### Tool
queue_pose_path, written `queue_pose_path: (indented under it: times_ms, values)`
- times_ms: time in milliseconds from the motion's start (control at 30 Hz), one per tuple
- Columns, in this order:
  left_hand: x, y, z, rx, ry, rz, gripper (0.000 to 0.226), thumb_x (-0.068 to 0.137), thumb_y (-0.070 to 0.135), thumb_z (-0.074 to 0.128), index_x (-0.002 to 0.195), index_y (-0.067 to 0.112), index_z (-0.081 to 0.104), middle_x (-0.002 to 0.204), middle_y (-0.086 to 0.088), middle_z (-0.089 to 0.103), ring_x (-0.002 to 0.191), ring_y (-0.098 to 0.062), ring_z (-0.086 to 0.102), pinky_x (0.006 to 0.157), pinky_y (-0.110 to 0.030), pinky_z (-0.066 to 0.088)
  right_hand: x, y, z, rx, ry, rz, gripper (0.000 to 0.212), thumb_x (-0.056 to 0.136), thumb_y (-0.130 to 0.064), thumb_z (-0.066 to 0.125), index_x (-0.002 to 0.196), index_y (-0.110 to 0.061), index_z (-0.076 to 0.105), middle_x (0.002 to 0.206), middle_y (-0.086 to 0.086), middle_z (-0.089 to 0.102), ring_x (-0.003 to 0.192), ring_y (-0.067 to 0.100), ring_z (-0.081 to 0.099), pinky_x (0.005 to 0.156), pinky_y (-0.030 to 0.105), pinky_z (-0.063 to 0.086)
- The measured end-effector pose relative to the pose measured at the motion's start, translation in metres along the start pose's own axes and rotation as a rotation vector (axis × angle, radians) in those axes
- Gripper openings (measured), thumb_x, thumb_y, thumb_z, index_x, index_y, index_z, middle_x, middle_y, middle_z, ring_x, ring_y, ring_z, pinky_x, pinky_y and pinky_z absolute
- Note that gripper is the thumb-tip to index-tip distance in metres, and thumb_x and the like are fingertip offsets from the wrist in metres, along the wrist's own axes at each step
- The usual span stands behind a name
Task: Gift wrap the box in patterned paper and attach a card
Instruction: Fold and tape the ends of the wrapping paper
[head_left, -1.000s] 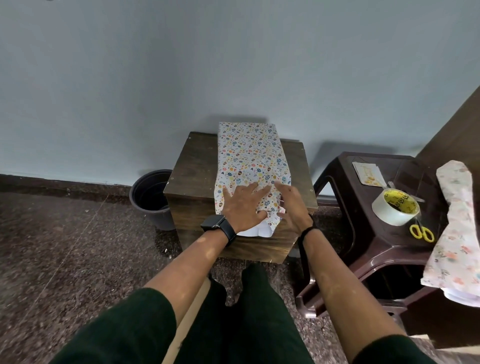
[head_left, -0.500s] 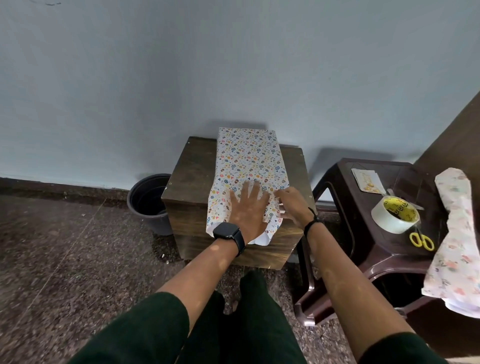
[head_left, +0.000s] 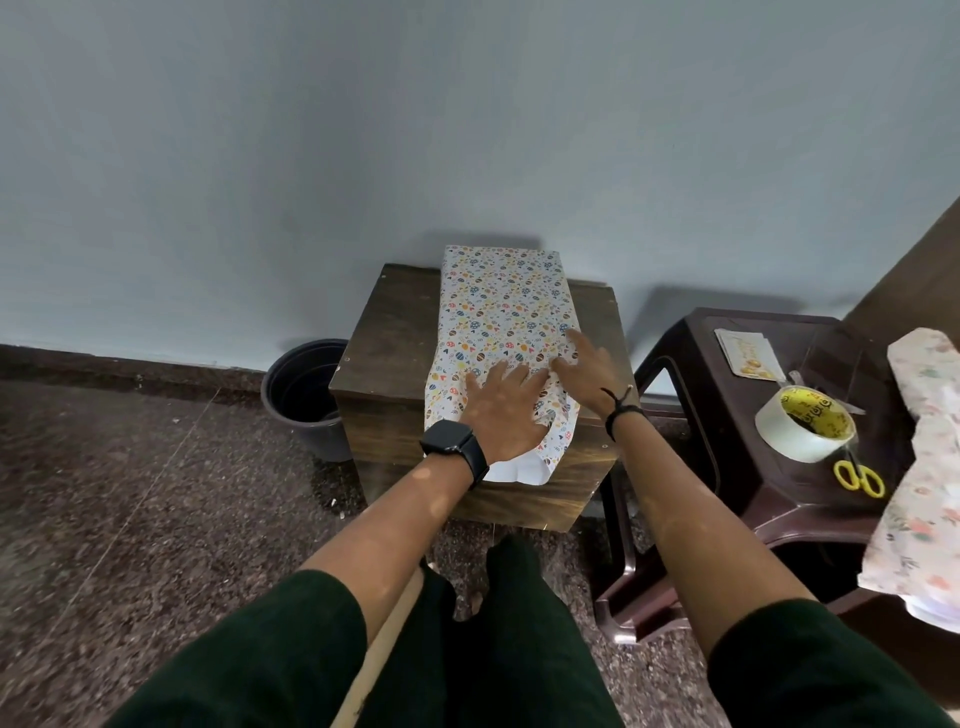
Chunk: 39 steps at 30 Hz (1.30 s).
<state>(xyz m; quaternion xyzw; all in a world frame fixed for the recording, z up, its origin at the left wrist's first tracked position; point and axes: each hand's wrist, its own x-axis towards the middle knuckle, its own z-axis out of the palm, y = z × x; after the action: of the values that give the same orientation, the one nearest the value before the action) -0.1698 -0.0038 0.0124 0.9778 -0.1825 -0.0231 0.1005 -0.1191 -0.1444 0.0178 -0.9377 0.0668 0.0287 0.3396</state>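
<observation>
The box, covered in white paper with small coloured prints (head_left: 501, 306), lies lengthwise on a dark wooden stand (head_left: 389, 332). My left hand (head_left: 501, 410) presses flat on the near part of the paper, fingers spread. My right hand (head_left: 587, 371) rests on the paper's right side with fingers stretched along the box edge. The paper's loose near end (head_left: 519, 470) hangs open, showing its white underside. A small card (head_left: 748, 353) lies on the brown plastic stool (head_left: 727, 467) to the right.
On the stool sit a roll of clear tape (head_left: 802, 423) and yellow-handled scissors (head_left: 860, 475). A floral paper roll (head_left: 919, 467) leans at the far right. A dark bin (head_left: 306, 395) stands left of the stand, against the wall.
My right hand slid from the near end of the paper forward along the box's right side. My left hand stayed pressing on the near part of the paper.
</observation>
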Motion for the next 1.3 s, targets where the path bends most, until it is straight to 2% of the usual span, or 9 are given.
queue_pose_path:
  times_ms: [167, 300, 367, 467, 667, 800, 967, 1167, 1300]
  values:
    - [0.001, -0.002, -0.002, -0.015, -0.018, 0.008, 0.070, 0.090, 0.038, 0.051, 0.149, 0.021, 0.017, 0.153, -0.001, 0.023, 0.142, -0.029, 0.013, 0.111, -0.062, 0.015, -0.011, 0.005, -0.002, 0.065, 0.005, -0.048, 0.049, 0.097, -0.037, 0.043, 0.143, -0.023, 0.034, 0.125, 0.010, 0.056, 0.104, 0.027, 0.059, 0.085, 0.039, 0.051]
    - [-0.001, -0.003, 0.004, -0.058, 0.007, 0.021, 0.067, 0.090, 0.036, 0.052, 0.147, 0.019, 0.020, 0.154, -0.002, 0.024, 0.145, -0.028, 0.010, 0.112, -0.063, 0.010, -0.027, 0.010, 0.019, 0.731, 0.110, 0.228, 0.037, 0.092, -0.026, 0.059, 0.117, -0.009, 0.039, 0.100, 0.005, 0.060, 0.084, 0.016, 0.060, 0.059, 0.030, 0.052]
    - [-0.004, -0.003, 0.005, -0.087, 0.021, 0.020, 0.063, 0.090, 0.036, 0.052, 0.143, 0.015, 0.024, 0.151, -0.003, 0.029, 0.145, -0.028, 0.010, 0.113, -0.062, 0.010, -0.028, 0.013, 0.030, 0.836, 0.050, 0.282, 0.031, 0.090, -0.030, 0.061, 0.104, -0.006, 0.046, 0.083, 0.003, 0.052, 0.074, 0.015, 0.054, 0.054, 0.027, 0.049]
    - [-0.004, -0.004, 0.008, -0.106, 0.018, 0.010, 0.065, 0.091, 0.038, 0.051, 0.143, 0.011, 0.022, 0.149, -0.003, 0.033, 0.146, -0.027, 0.009, 0.113, -0.060, 0.009, -0.033, 0.008, 0.033, 0.857, -0.024, 0.296, 0.023, 0.093, -0.032, 0.057, 0.090, -0.011, 0.048, 0.071, 0.007, 0.037, 0.068, 0.018, 0.042, 0.050, 0.026, 0.045]
    - [-0.004, -0.006, 0.006, -0.067, -0.059, 0.046, 0.078, 0.089, 0.046, 0.050, 0.148, 0.011, 0.013, 0.156, -0.004, 0.020, 0.147, -0.026, 0.004, 0.115, -0.057, 0.006, -0.035, 0.007, 0.030, 0.812, -0.079, 0.278, 0.014, 0.093, -0.020, 0.057, 0.088, -0.007, 0.054, 0.081, 0.012, 0.050, 0.066, 0.020, 0.050, 0.048, 0.025, 0.045]
    - [-0.008, -0.018, -0.005, -0.339, -0.061, 0.069, 0.067, 0.080, 0.059, 0.053, 0.134, 0.019, 0.045, 0.147, -0.003, 0.037, 0.138, -0.022, 0.028, 0.114, -0.051, 0.017, -0.031, 0.013, 0.028, 0.784, -0.087, 0.279, 0.010, 0.088, -0.001, 0.055, 0.079, -0.004, 0.053, 0.080, 0.016, 0.050, 0.073, 0.026, 0.053, 0.060, 0.035, 0.043]
    - [-0.025, -0.051, -0.010, -0.450, 0.453, -0.404, 0.047, 0.087, 0.036, 0.059, 0.126, 0.012, 0.047, 0.135, -0.008, 0.040, 0.124, -0.023, 0.038, 0.104, -0.038, 0.034, -0.033, 0.012, 0.024, 0.704, -0.133, 0.258, 0.019, 0.093, -0.006, 0.051, 0.077, -0.015, 0.051, 0.102, 0.016, 0.055, 0.090, 0.027, 0.057, 0.077, 0.040, 0.053]
    - [-0.031, -0.054, -0.006, -1.118, 0.260, -0.666, 0.044, 0.086, 0.034, 0.065, 0.115, 0.010, 0.041, 0.108, -0.004, 0.053, 0.088, -0.013, 0.055, 0.070, -0.027, 0.048, -0.036, 0.009, 0.027, 0.820, -0.160, 0.291, 0.006, 0.094, -0.005, 0.051, 0.089, -0.005, 0.048, 0.100, 0.012, 0.051, 0.090, 0.023, 0.054, 0.076, 0.037, 0.054]
    - [-0.019, -0.053, 0.005, -1.272, 0.262, -0.711, 0.060, 0.076, 0.049, 0.070, 0.115, 0.010, 0.046, 0.113, -0.002, 0.055, 0.100, -0.016, 0.055, 0.090, -0.039, 0.051, -0.038, 0.017, 0.027, 0.799, -0.211, 0.255, 0.009, 0.096, -0.016, 0.050, 0.089, -0.012, 0.052, 0.121, 0.007, 0.051, 0.118, 0.021, 0.044, 0.104, 0.049, 0.035]
